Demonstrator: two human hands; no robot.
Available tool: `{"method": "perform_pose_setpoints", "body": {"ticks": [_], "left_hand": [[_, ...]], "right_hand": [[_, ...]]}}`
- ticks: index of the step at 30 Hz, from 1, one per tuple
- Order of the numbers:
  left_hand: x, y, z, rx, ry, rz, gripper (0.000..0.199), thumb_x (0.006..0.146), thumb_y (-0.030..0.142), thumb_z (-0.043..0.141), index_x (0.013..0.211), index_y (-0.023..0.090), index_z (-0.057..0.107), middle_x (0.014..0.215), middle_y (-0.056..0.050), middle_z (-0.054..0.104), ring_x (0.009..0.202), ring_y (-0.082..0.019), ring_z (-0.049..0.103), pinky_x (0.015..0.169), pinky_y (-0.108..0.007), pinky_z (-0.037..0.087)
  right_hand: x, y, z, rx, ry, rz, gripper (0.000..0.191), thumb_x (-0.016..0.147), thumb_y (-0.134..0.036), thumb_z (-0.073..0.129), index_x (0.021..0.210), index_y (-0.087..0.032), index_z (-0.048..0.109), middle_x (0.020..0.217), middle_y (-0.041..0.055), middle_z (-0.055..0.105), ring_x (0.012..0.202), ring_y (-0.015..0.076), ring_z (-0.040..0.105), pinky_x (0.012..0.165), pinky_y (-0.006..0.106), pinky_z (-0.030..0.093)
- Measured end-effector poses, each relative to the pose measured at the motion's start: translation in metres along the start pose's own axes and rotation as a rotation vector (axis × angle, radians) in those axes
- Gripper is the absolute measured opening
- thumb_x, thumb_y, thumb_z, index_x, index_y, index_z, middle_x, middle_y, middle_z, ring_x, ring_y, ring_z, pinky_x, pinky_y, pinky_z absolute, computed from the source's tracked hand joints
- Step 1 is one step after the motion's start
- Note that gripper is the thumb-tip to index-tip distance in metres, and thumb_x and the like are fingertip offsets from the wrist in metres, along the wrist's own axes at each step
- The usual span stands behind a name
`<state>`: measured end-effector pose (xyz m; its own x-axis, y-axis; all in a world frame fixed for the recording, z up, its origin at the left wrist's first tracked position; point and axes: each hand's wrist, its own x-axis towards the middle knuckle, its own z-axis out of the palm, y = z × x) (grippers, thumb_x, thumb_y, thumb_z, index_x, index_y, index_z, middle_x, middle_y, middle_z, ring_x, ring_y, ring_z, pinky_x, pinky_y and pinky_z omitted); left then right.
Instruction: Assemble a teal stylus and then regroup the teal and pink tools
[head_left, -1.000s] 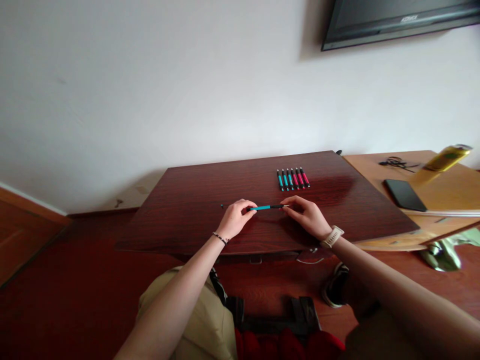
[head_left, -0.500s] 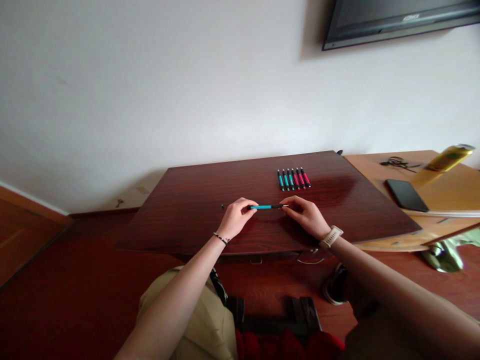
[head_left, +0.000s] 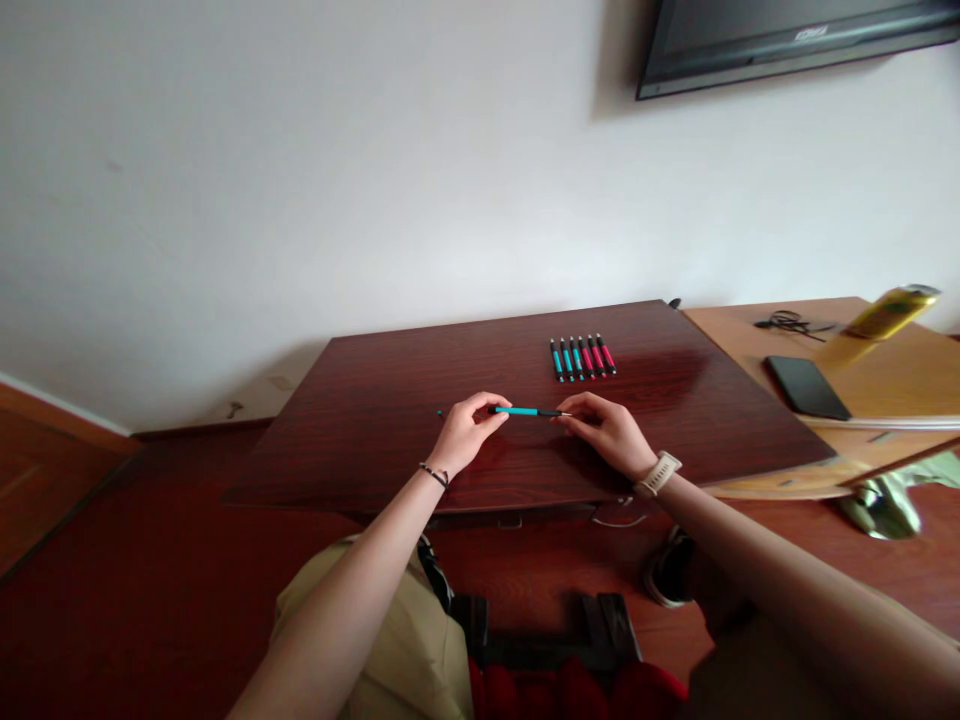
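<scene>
A blue and black pen (head_left: 521, 411) is held level between both hands, above the dark red-brown table (head_left: 390, 385). My left hand (head_left: 466, 428) pinches its left end between thumb and fingers. At the pen's tip end, my right hand (head_left: 604, 428) has its thumb and fingers closed. Behind the hands, several pens (head_left: 583, 358) lie side by side in a row, blue ones on the left and pink ones on the right. A tiny dark piece with a blue end (head_left: 441, 413) rests on the table left of my left hand.
On the lighter wooden desk (head_left: 900, 385) at the right are a black phone (head_left: 806, 387), a dark cable (head_left: 791, 322) and a yellow can (head_left: 892, 311). A television (head_left: 795, 45) hangs on the wall. A drawer handle (head_left: 621, 518) is under the table's front edge.
The whole view has shifted slightly, so things sit a little further left. Both hands still hold the pen in nearly the same pose.
</scene>
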<state>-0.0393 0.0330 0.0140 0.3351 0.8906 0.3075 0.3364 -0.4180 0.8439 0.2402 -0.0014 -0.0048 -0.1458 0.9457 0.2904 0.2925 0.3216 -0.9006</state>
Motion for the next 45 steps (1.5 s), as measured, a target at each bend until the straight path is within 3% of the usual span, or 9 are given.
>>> {"method": "perform_pose_setpoints", "body": {"ticks": [10, 18, 27, 35, 39, 42, 45], "left_hand": [[-0.004, 0.005, 0.009, 0.006, -0.098, 0.005, 0.018, 0.097, 0.032, 0.067, 0.108, 0.021, 0.077, 0.112, -0.005, 0.078, 0.105, -0.021, 0.071, 0.098, -0.034, 0.051], [0.000, 0.002, 0.003, 0.014, -0.012, -0.032, 0.018, 0.095, 0.033, 0.069, 0.106, 0.021, 0.076, 0.111, -0.006, 0.078, 0.103, -0.022, 0.071, 0.096, -0.034, 0.052], [-0.003, 0.005, 0.005, -0.001, -0.046, -0.015, 0.018, 0.096, 0.034, 0.068, 0.105, 0.021, 0.078, 0.108, -0.005, 0.079, 0.101, -0.021, 0.071, 0.095, -0.034, 0.052], [-0.002, 0.006, 0.005, -0.008, -0.035, -0.005, 0.017, 0.094, 0.031, 0.070, 0.106, 0.021, 0.076, 0.110, -0.006, 0.077, 0.103, -0.021, 0.070, 0.099, -0.035, 0.051], [-0.002, -0.001, 0.009, -0.084, -0.050, -0.113, 0.027, 0.094, 0.040, 0.071, 0.112, 0.020, 0.073, 0.107, -0.007, 0.077, 0.089, -0.018, 0.070, 0.081, -0.030, 0.054], [-0.003, -0.005, 0.009, -0.135, -0.073, -0.195, 0.035, 0.099, 0.051, 0.062, 0.112, 0.020, 0.072, 0.098, -0.006, 0.076, 0.070, -0.014, 0.063, 0.065, -0.026, 0.050], [-0.003, -0.008, 0.006, -0.141, -0.047, -0.234, 0.041, 0.101, 0.057, 0.055, 0.104, 0.020, 0.071, 0.093, -0.006, 0.076, 0.062, -0.012, 0.058, 0.059, -0.025, 0.045]], "right_hand": [[0.002, -0.002, 0.003, -0.062, -0.022, -0.002, 0.026, 0.094, -0.047, 0.072, 0.108, -0.025, 0.073, 0.096, 0.0034, 0.080, 0.085, 0.0227, 0.075, 0.080, 0.035, 0.058], [0.007, -0.002, 0.003, -0.068, 0.016, -0.018, 0.028, 0.093, -0.050, 0.073, 0.106, -0.026, 0.074, 0.095, 0.0046, 0.080, 0.086, 0.0246, 0.075, 0.078, 0.037, 0.058], [0.012, -0.004, 0.011, 0.025, -0.026, 0.015, 0.033, 0.092, -0.054, 0.074, 0.107, -0.025, 0.073, 0.096, 0.0056, 0.080, 0.085, 0.0254, 0.075, 0.079, 0.037, 0.058], [0.011, -0.011, 0.010, -0.101, -0.081, 0.004, 0.039, 0.104, -0.055, 0.056, 0.090, -0.024, 0.074, 0.085, 0.0032, 0.079, 0.074, 0.0211, 0.070, 0.071, 0.033, 0.051], [0.013, -0.007, 0.012, -0.096, -0.043, -0.009, 0.035, 0.101, -0.056, 0.060, 0.098, -0.025, 0.074, 0.090, 0.0039, 0.080, 0.079, 0.0227, 0.072, 0.073, 0.034, 0.053], [0.013, -0.004, 0.012, -0.070, -0.006, 0.003, 0.034, 0.099, -0.057, 0.062, 0.101, -0.025, 0.074, 0.091, 0.0046, 0.080, 0.080, 0.0235, 0.072, 0.074, 0.034, 0.054], [0.013, -0.002, 0.012, -0.013, 0.031, 0.017, 0.035, 0.098, -0.057, 0.063, 0.106, -0.025, 0.072, 0.095, 0.0057, 0.080, 0.081, 0.0237, 0.073, 0.075, 0.035, 0.056]]}}
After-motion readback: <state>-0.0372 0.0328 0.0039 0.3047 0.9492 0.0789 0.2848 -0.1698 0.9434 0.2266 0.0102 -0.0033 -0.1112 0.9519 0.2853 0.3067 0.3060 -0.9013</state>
